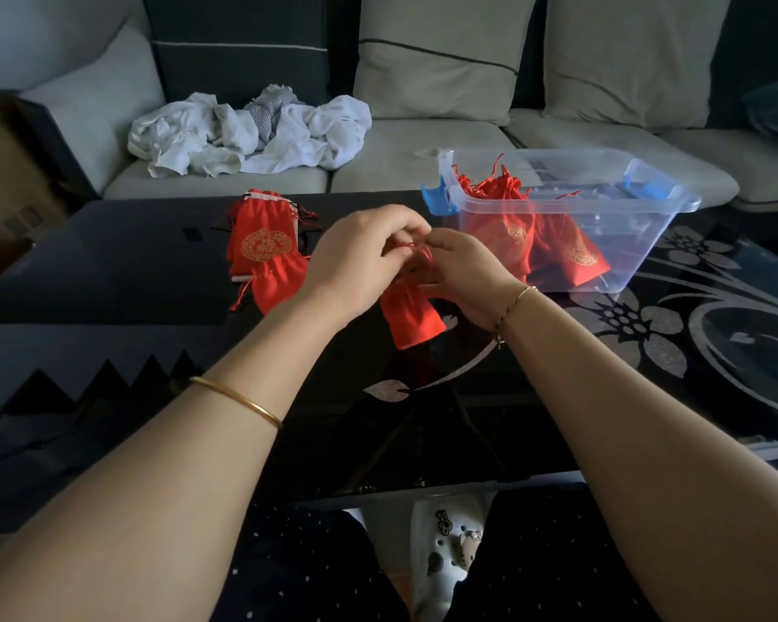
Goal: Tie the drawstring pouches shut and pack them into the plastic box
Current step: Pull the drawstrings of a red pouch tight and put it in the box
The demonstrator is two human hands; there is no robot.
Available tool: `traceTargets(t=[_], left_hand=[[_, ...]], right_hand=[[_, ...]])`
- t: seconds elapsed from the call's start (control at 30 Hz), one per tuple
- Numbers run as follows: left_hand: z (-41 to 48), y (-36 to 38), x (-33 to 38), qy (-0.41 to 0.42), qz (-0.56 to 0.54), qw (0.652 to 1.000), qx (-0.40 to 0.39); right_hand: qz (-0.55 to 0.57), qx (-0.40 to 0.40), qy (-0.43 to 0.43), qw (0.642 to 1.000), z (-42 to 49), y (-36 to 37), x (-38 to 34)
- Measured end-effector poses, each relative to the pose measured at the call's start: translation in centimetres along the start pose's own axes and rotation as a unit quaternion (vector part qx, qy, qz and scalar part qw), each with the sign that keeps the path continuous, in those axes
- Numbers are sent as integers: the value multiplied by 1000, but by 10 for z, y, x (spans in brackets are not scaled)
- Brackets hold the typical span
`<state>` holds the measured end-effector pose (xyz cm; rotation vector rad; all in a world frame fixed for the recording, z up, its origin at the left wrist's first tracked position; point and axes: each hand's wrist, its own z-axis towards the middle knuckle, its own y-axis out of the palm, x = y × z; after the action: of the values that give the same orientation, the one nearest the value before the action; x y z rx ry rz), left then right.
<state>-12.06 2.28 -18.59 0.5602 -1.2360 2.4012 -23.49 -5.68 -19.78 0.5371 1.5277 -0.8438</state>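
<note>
Left hand [360,258], right hand [463,276] pinch thin cord [407,249] (red fabric pouch [412,314]).

A pile of pouches [261,244] lies on the tabletop [109,271], left of the left hand [355,258]. One pouch [412,314] hangs between it and the right hand [463,271]. Further right stands the plastic box [625,244], with packed pouches [508,217] inside. Behind the tabletop, crumpled clothes [252,132] lie on a sofa [423,145].
</note>
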Motion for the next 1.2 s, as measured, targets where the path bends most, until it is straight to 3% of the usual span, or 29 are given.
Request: traceTargets(t=[0.17,0.33,0.43,0.57,0.63,0.7,0.83,0.93,1.03,1.1,1.2], left_hand=[[-2,1,-1,96,70,990,82],[-2,1,-6,101,71,986,114],[-2,2,-10,56,16,992,109],[-5,2,-19,-62,-6,994,86],[-7,1,-24,-119,7,990,76],[-8,1,-26,-197,-22,979,50],[-2,2,-23,-334,-258,905,57],[2,-2,-15,-329,-459,821,85],[3,-5,-11,-329,-535,769,117],[3,-3,-12,-341,-501,785,128],[0,3,-14,-328,-377,863,78]], right_hand=[[110,-89,44,989,-7,-3,1],[139,-135,59,979,-8,-6,1],[131,-79,69,986,-5,-5,-1],[150,41,76,985,-1,-5,1],[208,73,84,972,0,-8,3],[327,54,96,939,-1,-11,4],[466,4,99,879,1,-9,7],[428,28,132,894,2,-8,11],[389,75,167,903,4,-12,18],[382,104,178,901,5,-13,21],[331,131,166,920,5,-13,21]])
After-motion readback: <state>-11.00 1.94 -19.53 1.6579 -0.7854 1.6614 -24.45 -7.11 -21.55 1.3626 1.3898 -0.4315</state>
